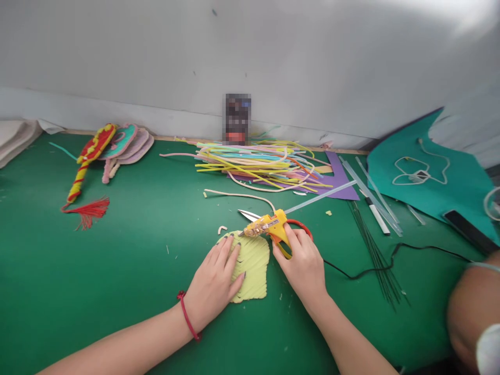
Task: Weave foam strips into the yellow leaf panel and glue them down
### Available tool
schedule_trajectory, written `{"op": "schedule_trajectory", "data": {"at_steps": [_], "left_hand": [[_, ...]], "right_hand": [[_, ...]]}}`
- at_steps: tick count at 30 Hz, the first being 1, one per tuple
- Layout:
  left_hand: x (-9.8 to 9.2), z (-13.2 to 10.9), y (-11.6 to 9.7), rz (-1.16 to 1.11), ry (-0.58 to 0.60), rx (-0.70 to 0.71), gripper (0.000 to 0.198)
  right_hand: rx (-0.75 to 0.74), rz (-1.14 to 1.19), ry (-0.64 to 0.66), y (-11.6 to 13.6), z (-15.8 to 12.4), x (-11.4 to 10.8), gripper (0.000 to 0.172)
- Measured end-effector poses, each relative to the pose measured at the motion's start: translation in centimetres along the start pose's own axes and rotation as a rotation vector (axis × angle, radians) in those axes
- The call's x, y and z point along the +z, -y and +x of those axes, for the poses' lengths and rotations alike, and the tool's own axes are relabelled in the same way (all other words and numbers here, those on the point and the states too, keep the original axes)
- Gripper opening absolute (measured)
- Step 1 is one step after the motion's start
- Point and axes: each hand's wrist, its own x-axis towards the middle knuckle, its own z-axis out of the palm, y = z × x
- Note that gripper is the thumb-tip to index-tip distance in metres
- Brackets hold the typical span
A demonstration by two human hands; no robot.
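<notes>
My left hand [216,273] lies flat with fingers spread on a pale yellow-green ridged piece [252,268], pressing its left side to the table. In my right hand [302,260] is a yellow glue gun [275,224], gripped by its handle, a clear glue stick [320,197] jutting from its back. The gun's nozzle points left, at the piece's upper edge close to my left fingertips; I cannot tell whether it touches. Red-handled scissors [302,227] lie partly hidden behind the gun. A cream strand [242,194] stretches across the table just beyond.
A heap of coloured fuzzy strips [258,164] lies at the back on a purple sheet [344,182]. Decorated fans [127,143] and a red tassel [94,212] are at left. Right are glue sticks [375,195], a marker [378,216], dark wires [371,255] and a black cord [394,255].
</notes>
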Motion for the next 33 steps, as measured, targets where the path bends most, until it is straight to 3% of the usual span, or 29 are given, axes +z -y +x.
{"op": "schedule_trajectory", "data": {"at_steps": [33], "left_hand": [[-0.07,0.11,-0.02,0.045,-0.004,0.029,0.048]], "right_hand": [[0.020,0.053,0.011,-0.32,-0.20,0.15,0.037]]}}
